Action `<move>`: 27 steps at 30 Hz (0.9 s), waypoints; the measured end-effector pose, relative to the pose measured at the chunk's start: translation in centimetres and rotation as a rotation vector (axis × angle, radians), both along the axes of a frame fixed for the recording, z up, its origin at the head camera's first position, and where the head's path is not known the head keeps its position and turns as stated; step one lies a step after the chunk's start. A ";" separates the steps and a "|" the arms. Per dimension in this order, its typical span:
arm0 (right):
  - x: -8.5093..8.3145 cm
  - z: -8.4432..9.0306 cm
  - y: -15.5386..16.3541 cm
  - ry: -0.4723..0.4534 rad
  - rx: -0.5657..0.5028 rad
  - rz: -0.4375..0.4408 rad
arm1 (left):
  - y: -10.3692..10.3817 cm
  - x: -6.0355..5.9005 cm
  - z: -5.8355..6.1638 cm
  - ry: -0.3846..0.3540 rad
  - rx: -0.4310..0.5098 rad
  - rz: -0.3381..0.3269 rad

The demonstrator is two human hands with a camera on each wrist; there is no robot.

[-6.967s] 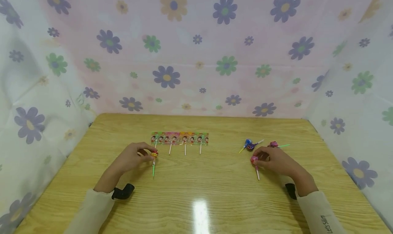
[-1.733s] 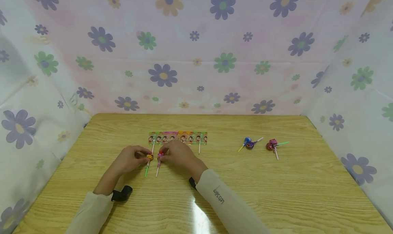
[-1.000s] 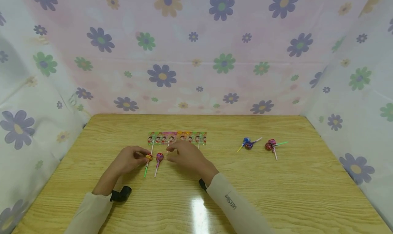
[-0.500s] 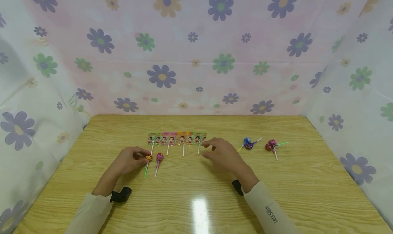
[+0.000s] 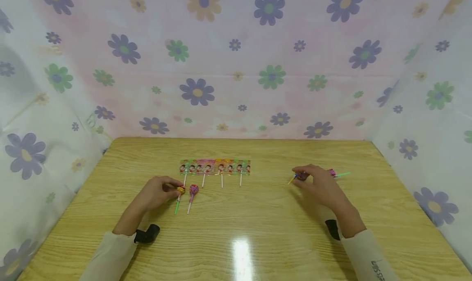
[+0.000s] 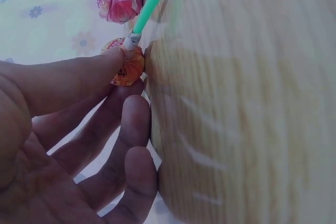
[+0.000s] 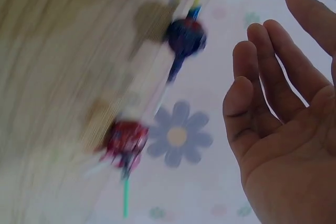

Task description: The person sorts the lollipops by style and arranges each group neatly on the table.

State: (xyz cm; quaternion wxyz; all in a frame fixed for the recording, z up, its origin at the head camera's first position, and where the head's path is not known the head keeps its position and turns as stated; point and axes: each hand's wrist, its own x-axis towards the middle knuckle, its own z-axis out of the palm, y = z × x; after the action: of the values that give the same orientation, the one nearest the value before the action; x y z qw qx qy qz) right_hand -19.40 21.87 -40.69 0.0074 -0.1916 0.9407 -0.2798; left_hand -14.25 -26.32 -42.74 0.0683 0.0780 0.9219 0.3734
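My left hand [image 5: 156, 193] pinches the orange-wrapped head of a lollipop [image 6: 133, 69] with a green stick, low on the table. Just right of it lies a pink-wrapped lollipop [image 5: 194, 189], its white stick pointing towards me. Over at the right, my right hand [image 5: 318, 186] hovers around two dark blue and purple lollipops [image 5: 302, 176], partly covering them. In the right wrist view its fingers are spread and hold nothing, apart from the dark lollipop heads [image 7: 186, 38]. Behind that hand lie red-pink lollipops [image 5: 332, 173], one with a green stick, partly hidden.
A flat strip of joined candy packets [image 5: 215, 167] printed with cartoon figures lies behind the left hand, several white sticks pointing towards me. The wooden table [image 5: 236, 215] is bordered at the back and sides by a flowered cloth [image 5: 236, 60].
My right hand has carried the pink lollipop from the right side to beside the orange one, let go, and travelled back right to the blue lollipops. My left hand keeps its pinch.
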 end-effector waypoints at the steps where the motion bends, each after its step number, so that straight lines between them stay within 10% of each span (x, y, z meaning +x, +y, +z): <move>1: 0.0 0.1 0.8 -0.001 0.013 -0.012 | 0.0 0.0 -0.1 0.000 0.004 -0.001; 27: -0.9 0.0 7.8 -0.114 0.128 -0.065 | 0.0 -0.1 0.2 0.003 0.019 -0.016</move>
State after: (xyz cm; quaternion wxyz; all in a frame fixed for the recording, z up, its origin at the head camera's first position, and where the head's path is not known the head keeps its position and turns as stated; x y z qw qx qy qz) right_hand -20.29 29.64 -40.72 0.0644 -0.1440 0.9604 -0.2296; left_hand -14.35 -26.36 -42.52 0.0693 0.0864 0.9177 0.3814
